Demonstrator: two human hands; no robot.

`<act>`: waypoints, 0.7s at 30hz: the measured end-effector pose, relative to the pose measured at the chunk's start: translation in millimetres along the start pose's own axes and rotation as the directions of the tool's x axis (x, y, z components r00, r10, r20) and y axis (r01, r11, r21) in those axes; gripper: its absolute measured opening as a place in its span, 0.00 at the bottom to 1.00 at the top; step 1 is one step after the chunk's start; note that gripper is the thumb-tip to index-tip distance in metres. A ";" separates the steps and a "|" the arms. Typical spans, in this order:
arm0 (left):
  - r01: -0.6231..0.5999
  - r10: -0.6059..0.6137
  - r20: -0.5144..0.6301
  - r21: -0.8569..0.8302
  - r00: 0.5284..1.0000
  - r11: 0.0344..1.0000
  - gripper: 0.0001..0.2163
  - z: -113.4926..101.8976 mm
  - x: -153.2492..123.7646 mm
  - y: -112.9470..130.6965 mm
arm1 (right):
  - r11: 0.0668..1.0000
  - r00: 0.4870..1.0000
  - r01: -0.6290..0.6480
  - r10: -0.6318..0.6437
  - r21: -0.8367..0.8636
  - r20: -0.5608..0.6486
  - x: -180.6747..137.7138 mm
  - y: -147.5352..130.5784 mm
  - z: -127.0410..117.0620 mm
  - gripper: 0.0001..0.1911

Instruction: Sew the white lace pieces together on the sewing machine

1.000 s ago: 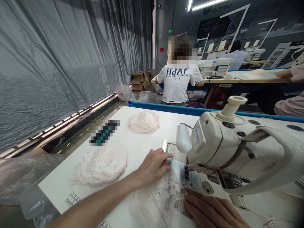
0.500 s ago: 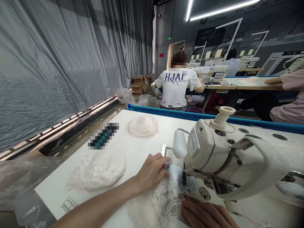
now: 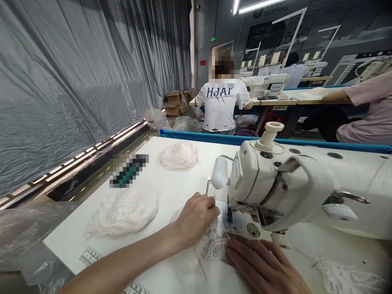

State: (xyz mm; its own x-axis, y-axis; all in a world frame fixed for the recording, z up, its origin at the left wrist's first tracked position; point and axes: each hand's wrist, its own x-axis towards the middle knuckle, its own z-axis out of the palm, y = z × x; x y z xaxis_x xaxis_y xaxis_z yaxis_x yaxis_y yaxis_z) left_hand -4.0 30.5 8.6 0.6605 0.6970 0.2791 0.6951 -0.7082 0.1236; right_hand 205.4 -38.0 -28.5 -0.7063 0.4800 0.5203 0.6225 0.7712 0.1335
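Note:
My left hand (image 3: 198, 215) has its fingers curled together over the upper edge of a sheer white lace piece (image 3: 218, 248), just left of the needle plate. Flat on the table, my right hand (image 3: 265, 261) has its fingers stretched out, and their tips touch the lace's right edge. The lace lies between both hands, in front of the sewing machine's presser foot (image 3: 229, 215). A long loose thread runs down over the sheer cloth. The head of the white sewing machine (image 3: 254, 175) stands above and to the right of my hands.
Two piles, a white lace pile (image 3: 125, 212) and a pinkish fabric pile (image 3: 179, 156), lie on the left of the table. More lace (image 3: 346, 277) is at lower right. A co-worker in a white shirt (image 3: 225, 106) sits ahead, another person (image 3: 367, 102) at right.
The left index finger, stretched out before, is now curled in with the others. The view has shifted right and down slightly, bringing the lace at lower right into sight.

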 end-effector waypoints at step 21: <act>-0.139 0.153 0.015 -0.343 0.988 0.929 0.18 -1.3 32.4 -15.6 | 0.975 0.995 -0.073 0.085 -0.212 0.044 9.7 0.5 -8.3 0.28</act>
State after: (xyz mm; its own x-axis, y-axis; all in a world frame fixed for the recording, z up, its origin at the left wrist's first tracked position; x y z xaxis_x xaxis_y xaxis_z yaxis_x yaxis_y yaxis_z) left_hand 6.2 64.0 17.0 0.7631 0.5822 0.2807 0.4570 -0.7931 0.4026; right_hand 201.7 -36.5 -16.4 -0.6654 0.5616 0.4918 0.7298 0.6278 0.2705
